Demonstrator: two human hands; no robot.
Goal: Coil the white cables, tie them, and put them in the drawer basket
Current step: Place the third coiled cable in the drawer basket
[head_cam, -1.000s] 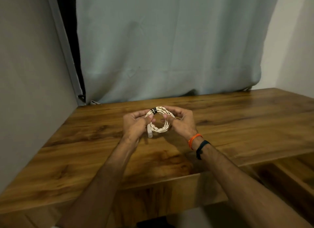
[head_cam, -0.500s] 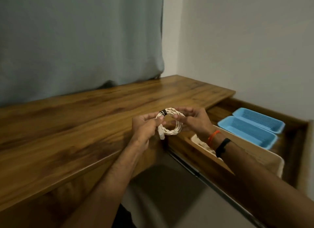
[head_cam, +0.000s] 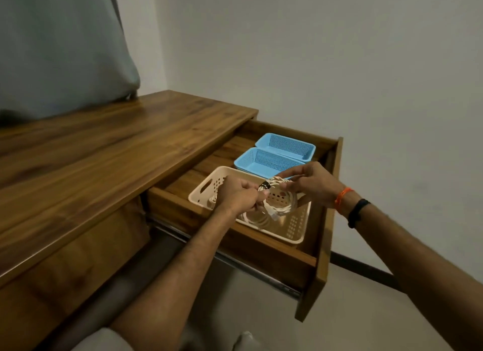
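Note:
A coiled white cable (head_cam: 283, 205) with a black tie at its top hangs above the beige drawer basket (head_cam: 295, 230). My left hand (head_cam: 236, 197) pinches the coil's left side by the tie. On the coil's right side, my right hand (head_cam: 311, 184) grips it with curled fingers. Another coiled white cable (head_cam: 254, 219) lies in the basket under the hands, partly hidden.
The open wooden drawer (head_cam: 322, 246) juts out at the right of the desk (head_cam: 104, 154). Two blue mesh trays (head_cam: 266, 162) sit behind the beige basket. A grey curtain (head_cam: 60, 49) hangs at the back left; a wall stands behind the drawer.
The view swung right from the desk top to the open drawer. Both hands carried the tied coil from over the desk to above the beige basket.

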